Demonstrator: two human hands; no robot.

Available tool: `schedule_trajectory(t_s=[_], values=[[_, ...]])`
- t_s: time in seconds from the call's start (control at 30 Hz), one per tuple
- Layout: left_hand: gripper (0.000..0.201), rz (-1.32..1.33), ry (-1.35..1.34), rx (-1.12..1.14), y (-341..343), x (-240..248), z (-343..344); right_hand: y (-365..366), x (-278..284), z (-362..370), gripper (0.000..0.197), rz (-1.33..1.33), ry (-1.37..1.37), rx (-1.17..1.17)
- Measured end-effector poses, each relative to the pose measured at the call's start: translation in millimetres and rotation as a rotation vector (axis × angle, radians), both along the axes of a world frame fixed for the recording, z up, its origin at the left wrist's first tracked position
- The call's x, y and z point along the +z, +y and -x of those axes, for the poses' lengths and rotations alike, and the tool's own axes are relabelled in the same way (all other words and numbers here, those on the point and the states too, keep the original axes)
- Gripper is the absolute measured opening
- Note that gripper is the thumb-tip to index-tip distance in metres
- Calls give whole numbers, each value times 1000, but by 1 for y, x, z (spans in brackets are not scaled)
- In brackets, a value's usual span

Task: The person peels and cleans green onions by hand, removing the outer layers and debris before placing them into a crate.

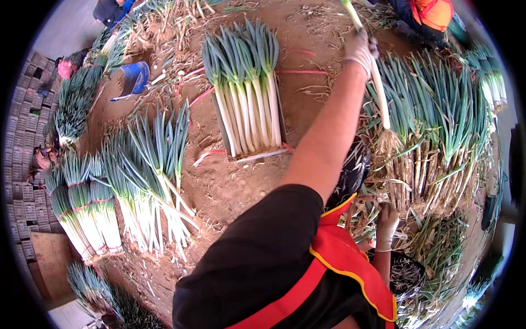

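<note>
Left hand (360, 54), white-gloved, arm stretched to the far right, closed around a single leek (379, 93). I see the leek's upper end running out of frame; its roots sit near the left edge of the uncleaned leeks (433, 109) on the right.

Right hand (387, 220), also gloved, is nearer on the right, well apart from the left, bent over leaf scraps (438, 257). I can't tell if it grips anything.

Mid-far: cleaned leeks (246, 93) side by side, pale strip (266, 156) along the root ends, red ties (301, 72) sticking out both sides, all on the dirt ground (246, 178).

Left: loose leeks (159, 181) leaning across one another, just beside bundles (82, 200) tied in red.

Far left: blue container (139, 74) on the ground.

Far right: I have a person in orange (435, 13).
</note>
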State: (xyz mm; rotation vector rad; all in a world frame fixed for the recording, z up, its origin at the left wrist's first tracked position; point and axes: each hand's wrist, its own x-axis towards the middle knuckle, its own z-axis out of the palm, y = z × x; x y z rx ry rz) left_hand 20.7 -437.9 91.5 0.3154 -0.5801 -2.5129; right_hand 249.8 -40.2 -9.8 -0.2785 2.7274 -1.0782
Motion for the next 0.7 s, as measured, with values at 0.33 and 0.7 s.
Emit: schedule_trajectory(t_s=[0.33,0.7], values=[[27,473,-393,30,-258,-108,-160,14,-49,-6,22,-47,-313,97],[49,637,-1012,-56,-238,-237,-176,59,-133,-24,24,-194,-461,46]])
